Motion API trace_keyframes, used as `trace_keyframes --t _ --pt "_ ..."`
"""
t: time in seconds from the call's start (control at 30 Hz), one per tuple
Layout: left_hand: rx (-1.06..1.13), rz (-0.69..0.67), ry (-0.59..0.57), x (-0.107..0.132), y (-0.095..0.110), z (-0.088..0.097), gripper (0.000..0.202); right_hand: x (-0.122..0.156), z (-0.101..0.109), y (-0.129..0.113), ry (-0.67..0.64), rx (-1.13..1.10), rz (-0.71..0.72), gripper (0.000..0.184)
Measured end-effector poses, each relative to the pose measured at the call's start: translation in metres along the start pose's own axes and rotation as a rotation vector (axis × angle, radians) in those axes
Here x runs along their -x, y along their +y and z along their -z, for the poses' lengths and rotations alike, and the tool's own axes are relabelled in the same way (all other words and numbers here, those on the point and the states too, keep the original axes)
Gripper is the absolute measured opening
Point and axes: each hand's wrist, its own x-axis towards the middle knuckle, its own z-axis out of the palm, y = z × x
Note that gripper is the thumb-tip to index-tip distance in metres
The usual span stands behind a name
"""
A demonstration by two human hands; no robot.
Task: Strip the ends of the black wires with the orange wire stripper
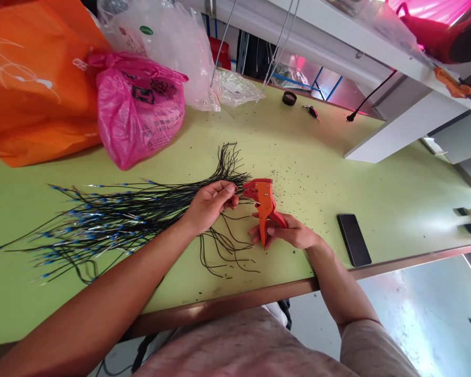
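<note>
holding black wires (113, 225) to an orange wire stripper (264, 205)

the left hand (210, 206) pinches a small bunch of the wires between thumb and curled fingers, which sit close together, and the wire ends reach the nose of the stripper. the right hand (286, 232) holds the stripper upright-ish, its fingers wrapped together round the handles. the main bundle fans out to the left across the green table (317, 173), its ends fitted with blue ferrules (87, 207), while looser strands trail on the tabletop below the hands. small dark scraps (286, 180) are scattered around the stripper. a smartphone (354, 240) lies face up to the right of the right hand. a pink plastic bag (137, 110) and an orange bag (31, 78) sit at the far side.
</note>
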Motion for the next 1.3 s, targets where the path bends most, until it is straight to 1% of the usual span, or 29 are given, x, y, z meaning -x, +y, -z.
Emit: trace_keyframes --t 0.1,0.17,0.4,0.57,0.8,0.93,1.13,1.3 --pt "-0.174 -0.069 -0.016 0.002 -0.002 0.0 0.056 0.0 0.0 0.0 0.005 -0.002 -0.02 0.052" --pt "-0.252 -0.104 -0.016 0.003 -0.003 0.0 0.054 0.001 0.0 -0.001 0.005 -0.002 -0.031 0.052" --pt "-0.316 -0.179 -0.014 0.003 -0.006 0.004 0.046 0.0 0.0 -0.002 -0.001 0.013 -0.042 0.052" --pt "-0.276 -0.151 -0.035 0.003 -0.006 0.003 0.049 0.0 0.001 -0.002 0.0 0.006 -0.032 0.053" --pt "-0.15 -0.166 0.002 -0.002 -0.008 0.0 0.051 0.001 0.003 -0.002 -0.037 0.027 -0.056 0.052" --pt "-0.13 -0.159 0.003 -0.003 -0.01 -0.001 0.049 0.0 0.001 -0.003 -0.049 0.036 -0.069 0.049" --pt "-0.167 -0.164 0.031 -0.002 -0.01 -0.002 0.047 -0.002 -0.006 -0.004 0.027 0.109 -0.049 0.044" --pt "-0.179 -0.156 0.036 -0.001 -0.011 -0.002 0.046 -0.004 -0.012 -0.003 0.116 0.126 -0.085 0.042"
